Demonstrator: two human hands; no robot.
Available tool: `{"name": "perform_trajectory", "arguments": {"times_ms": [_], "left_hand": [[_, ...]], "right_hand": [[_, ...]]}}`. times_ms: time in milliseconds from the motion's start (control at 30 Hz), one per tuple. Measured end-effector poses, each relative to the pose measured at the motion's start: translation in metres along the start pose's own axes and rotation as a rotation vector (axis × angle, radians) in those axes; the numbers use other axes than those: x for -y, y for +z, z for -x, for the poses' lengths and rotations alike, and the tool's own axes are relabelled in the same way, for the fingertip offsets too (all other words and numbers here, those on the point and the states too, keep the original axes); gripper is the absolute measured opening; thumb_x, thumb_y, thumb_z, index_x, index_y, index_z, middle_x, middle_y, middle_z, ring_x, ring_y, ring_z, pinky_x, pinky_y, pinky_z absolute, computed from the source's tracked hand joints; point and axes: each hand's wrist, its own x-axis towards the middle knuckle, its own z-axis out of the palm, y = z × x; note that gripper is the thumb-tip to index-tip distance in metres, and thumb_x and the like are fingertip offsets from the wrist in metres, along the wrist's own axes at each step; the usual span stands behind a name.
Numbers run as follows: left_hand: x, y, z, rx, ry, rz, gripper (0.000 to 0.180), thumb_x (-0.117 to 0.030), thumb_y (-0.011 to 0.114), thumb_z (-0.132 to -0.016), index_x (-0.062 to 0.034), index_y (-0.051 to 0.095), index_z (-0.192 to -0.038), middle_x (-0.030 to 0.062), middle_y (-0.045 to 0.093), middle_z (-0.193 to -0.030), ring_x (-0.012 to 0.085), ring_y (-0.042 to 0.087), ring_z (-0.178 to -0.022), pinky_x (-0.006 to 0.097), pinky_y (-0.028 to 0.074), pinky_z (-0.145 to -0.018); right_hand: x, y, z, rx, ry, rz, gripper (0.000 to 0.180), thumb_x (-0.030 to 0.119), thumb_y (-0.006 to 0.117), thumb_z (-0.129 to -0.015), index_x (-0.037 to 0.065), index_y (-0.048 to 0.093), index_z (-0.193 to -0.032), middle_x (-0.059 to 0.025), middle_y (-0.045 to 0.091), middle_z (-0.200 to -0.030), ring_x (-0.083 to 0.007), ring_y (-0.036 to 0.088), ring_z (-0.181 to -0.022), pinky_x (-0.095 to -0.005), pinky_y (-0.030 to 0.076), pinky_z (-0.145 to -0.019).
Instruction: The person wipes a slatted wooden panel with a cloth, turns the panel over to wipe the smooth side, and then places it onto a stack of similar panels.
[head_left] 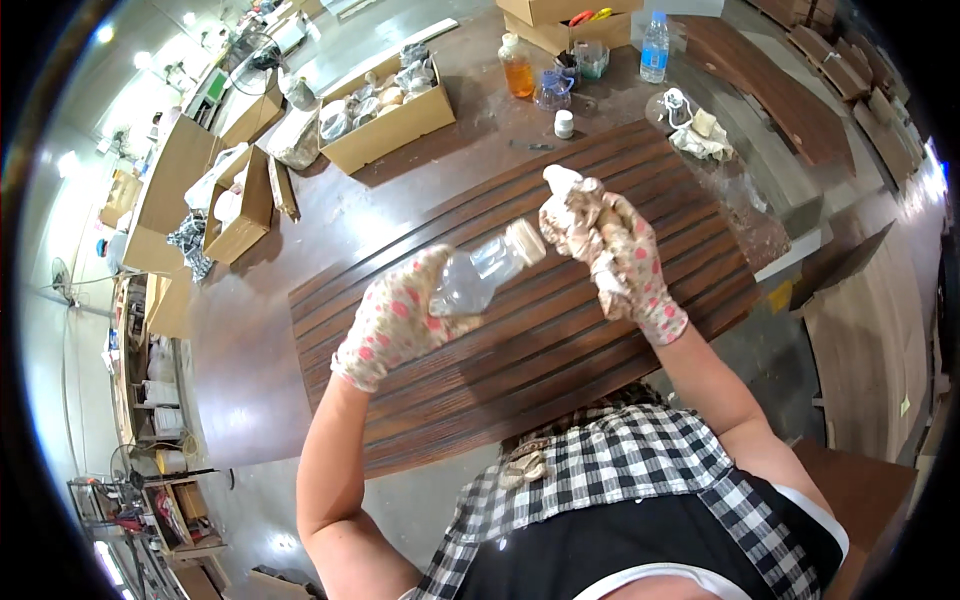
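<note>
Fingers point(434, 262) of left hand point(398, 312) wrap tilted bottle point(466, 284); right hand point(637, 262) clutches rag point(573, 216) above panel point(540, 355).

The gloves point(393, 312) are cream spotted with pink, the cloth point(578, 215) white blotched brown.

Left grip point(400, 312) is gloved and curled, angled rightward from the wrist; bare left forearm point(333, 450) stands near vertical. Right grip point(630, 255), gloved, sits higher, fingers bent; bare right forearm point(708, 385) slants up and leftward.
</note>
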Motion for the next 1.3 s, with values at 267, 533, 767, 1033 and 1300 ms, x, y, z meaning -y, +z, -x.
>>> {"name": "perform_trajectory", "arguments": {"times_ms": [267,533,767,1033,1300], "left_hand": [[-0.044,0.004,-0.011,0.166,-0.013,-0.48,0.065,-0.037,0.076,-0.072,-0.004,0.051,-0.122,0.0152,0.063,-0.097,0.0311,0.065,-0.086,0.04,0.052,-0.073],[-0.08,-0.015,-0.034,0.145,0.102,-0.886,0.034,-0.019,0.063,-0.08,-0.0044,0.054,-0.109,0.0094,0.063,-0.096,0.0241,0.064,-0.079,0.038,0.052,-0.068],[-0.017,0.019,0.015,-0.231,-0.109,-0.464,0.064,-0.024,0.076,-0.07,-0.0084,0.051,-0.127,0.0115,0.062,-0.107,0.03,0.061,-0.092,0.04,0.05,-0.078],[0.059,0.043,0.1,-1.014,-0.364,0.793,0.082,-0.019,0.084,-0.068,-0.0033,0.041,-0.135,0.013,0.053,-0.123,0.0247,0.057,-0.107,0.036,0.051,-0.091],[0.135,0.092,0.179,-1.49,-0.54,0.541,0.089,-0.027,0.086,-0.066,-0.0015,0.036,-0.135,0.0119,0.052,-0.122,0.0232,0.053,-0.111,0.039,0.045,-0.097]], "right_hand": [[-0.013,0.007,0.029,0.102,0.348,-0.266,0.032,0.017,0.048,-0.1,0.0,0.05,-0.126,-0.0034,0.063,-0.1,-0.0061,0.063,-0.078,-0.0183,0.055,-0.064],[-0.014,0.021,0.024,-0.007,0.418,-0.405,0.027,0.016,0.041,-0.101,0.001,0.051,-0.122,-0.007,0.061,-0.103,-0.01,0.064,-0.077,-0.0203,0.056,-0.063],[-0.009,0.042,-0.007,0.164,0.385,-0.163,0.028,0.021,0.048,-0.1,0.002,0.055,-0.119,-0.0021,0.063,-0.088,-0.0064,0.061,-0.064,-0.0197,0.052,-0.052],[-0.047,0.064,-0.023,0.676,0.153,0.528,0.034,0.016,0.05,-0.097,0.002,0.053,-0.128,-0.009,0.062,-0.117,-0.012,0.061,-0.099,-0.0271,0.05,-0.081],[-0.043,0.072,-0.018,1.118,-0.636,1.337,0.042,0.013,0.053,-0.086,0.003,0.055,-0.127,-0.0132,0.052,-0.135,-0.0301,0.045,-0.129,-0.0441,0.034,-0.109]]}}
